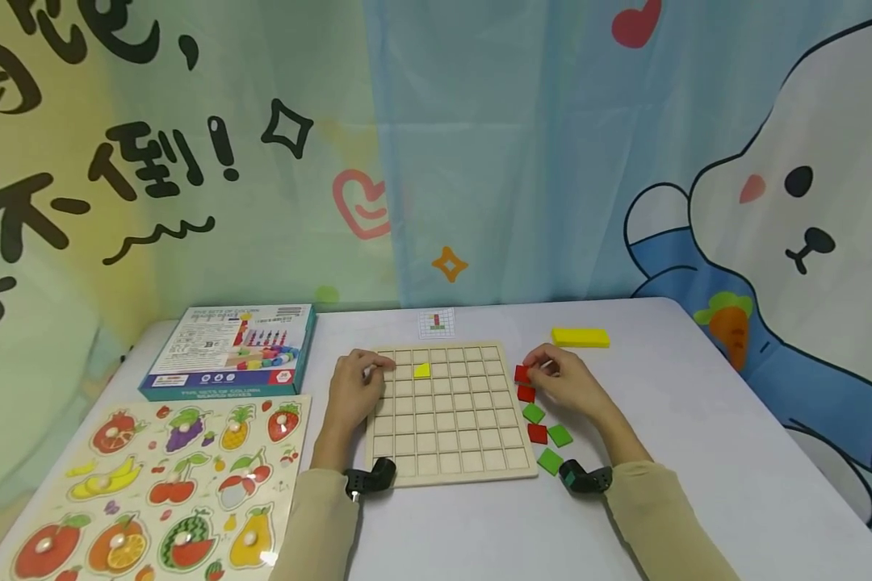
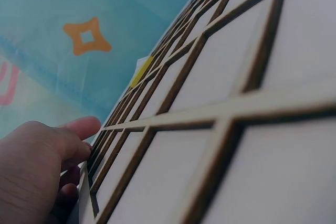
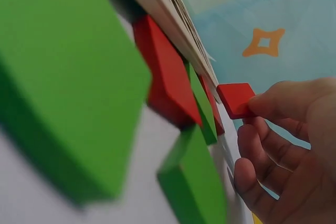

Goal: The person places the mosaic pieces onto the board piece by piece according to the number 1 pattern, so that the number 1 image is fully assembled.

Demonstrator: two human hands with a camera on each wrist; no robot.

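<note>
A wooden grid board (image 1: 450, 420) lies on the white table, with one yellow tile (image 1: 422, 370) set in a cell near its far left. My left hand (image 1: 356, 387) rests on the board's left edge (image 2: 105, 145), thumb (image 2: 79, 128) and fingers lying along the frame. My right hand (image 1: 563, 379) pinches a red square tile (image 1: 522, 374) just off the board's right edge; the right wrist view shows the red tile (image 3: 236, 99) held at the fingertips. Loose red and green tiles (image 1: 545, 432) lie beside the board.
A yellow block (image 1: 580, 337) sits at the far right. A small pattern card (image 1: 436, 323) lies beyond the board. A blue game box (image 1: 228, 349) and a fruit puzzle board (image 1: 167, 484) occupy the left. A printed curtain hangs behind the table.
</note>
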